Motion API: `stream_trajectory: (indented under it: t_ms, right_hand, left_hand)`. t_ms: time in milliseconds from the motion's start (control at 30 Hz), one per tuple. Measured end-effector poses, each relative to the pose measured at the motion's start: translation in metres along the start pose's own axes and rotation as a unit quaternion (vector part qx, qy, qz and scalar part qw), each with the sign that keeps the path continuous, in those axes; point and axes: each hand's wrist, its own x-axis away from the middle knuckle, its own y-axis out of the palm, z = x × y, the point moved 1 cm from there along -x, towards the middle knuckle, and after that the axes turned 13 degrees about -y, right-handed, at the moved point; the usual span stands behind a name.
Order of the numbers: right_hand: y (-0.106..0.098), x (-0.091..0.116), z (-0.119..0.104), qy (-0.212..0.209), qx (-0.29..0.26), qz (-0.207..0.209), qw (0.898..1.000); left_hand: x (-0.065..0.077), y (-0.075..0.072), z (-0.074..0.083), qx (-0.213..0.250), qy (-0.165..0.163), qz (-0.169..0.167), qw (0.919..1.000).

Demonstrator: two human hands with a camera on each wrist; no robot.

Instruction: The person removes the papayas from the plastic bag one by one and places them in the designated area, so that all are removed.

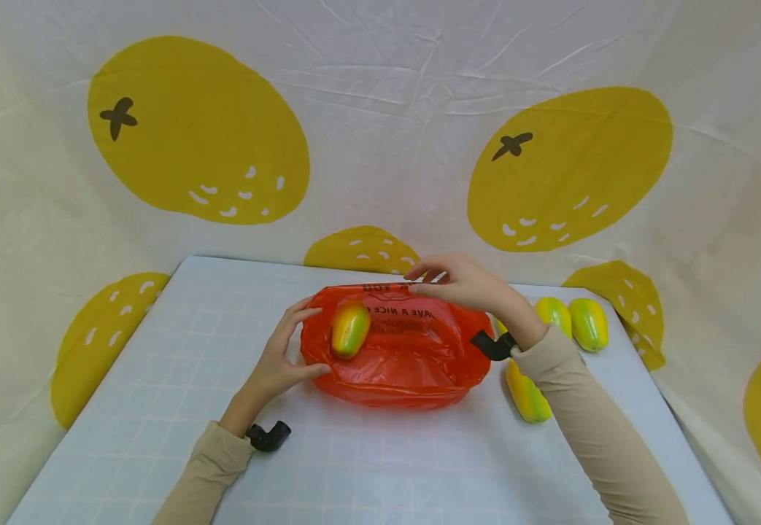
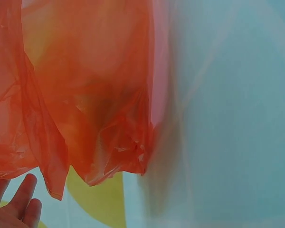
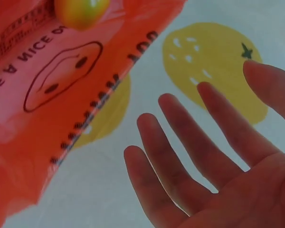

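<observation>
A red plastic bag (image 1: pixel 413 364) with black print stands with its mouth spread wide. One glossy yellow-green fruit (image 1: pixel 351 330), oblong like a papaya, shows inside its left part. At the bag's left end is my left hand (image 1: pixel 280 368), thumb and fingers spread on either side of the rim. In the left wrist view its relaxed fingers (image 2: pixel 23 195) appear just by the bag's hanging edge. My right hand (image 1: pixel 459 284) hovers over the far right rim. The right wrist view shows its palm bare and its fingers spread, apart from the printed rim (image 3: pixel 92 107).
Right of the bag, on the pale checked table (image 1: pixel 150 408), lie several similar fruits, among them a near one (image 1: pixel 528 394) and a far one (image 1: pixel 589 324). My right forearm passes over part of that group. A fruit-printed cloth (image 1: pixel 380 146) hangs behind the table.
</observation>
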Motion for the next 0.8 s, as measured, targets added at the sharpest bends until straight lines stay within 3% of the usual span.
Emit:
stream_trajectory:
  t_ms: [233, 467, 667, 800]
  right_hand:
    - [0.022, -0.023, 0.001, -0.005, 0.014, -0.063, 0.998]
    - [0.053, -0.046, 0.0, -0.02, 0.005, -0.136, 0.99]
    - [0.074, -0.056, 0.007, -0.037, 0.019, -0.159, 0.986]
    - [0.087, -0.06, 0.012, -0.036, 0.037, -0.182, 0.982]
  left_hand:
    - [-0.001, 0.001, -0.001, -0.001, 0.009, -0.003, 1.0]
    - [-0.004, 0.004, -0.033, -0.003, 0.004, 0.002, 1.0]
    - [-0.001, 0.001, -0.007, -0.006, 0.007, -0.003, 1.0]
    - [0.0, 0.0, 0.0, -0.005, 0.009, -0.001, 0.9999]
